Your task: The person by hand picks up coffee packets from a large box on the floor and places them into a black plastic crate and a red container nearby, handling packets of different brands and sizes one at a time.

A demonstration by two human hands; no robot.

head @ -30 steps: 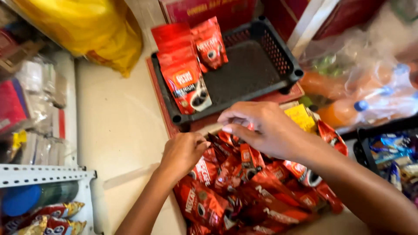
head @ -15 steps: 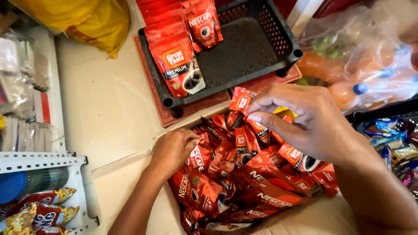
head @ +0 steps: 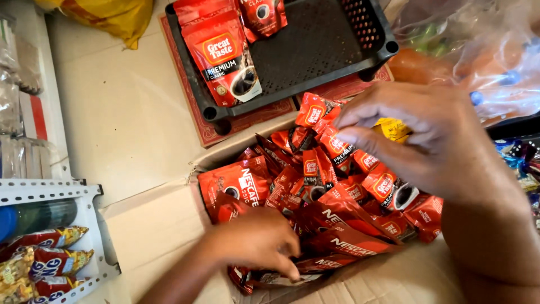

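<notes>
— Red foil sachets [head: 332,197], small and glossy, lie heaped in an open brown cardboard box [head: 157,236]. Which of them is in hand?

— The right hand [head: 427,141] has its fingers [head: 360,135] pinched shut on a short strip of red sachets [head: 326,129] at the top of the heap. The strip's long axis runs slantwise, from upper left down towards the palm.

— And the left hand [head: 256,239]?

— Curled, fingers pressed down on the near edge of the heap; I cannot tell whether it grips anything.

— What lies beyond?

— A black perforated plastic tray [head: 320,42] sits up and left of the right hand, which is nearer to it. A large red stand-up pouch [head: 225,56] lies in the tray's left part.
</notes>
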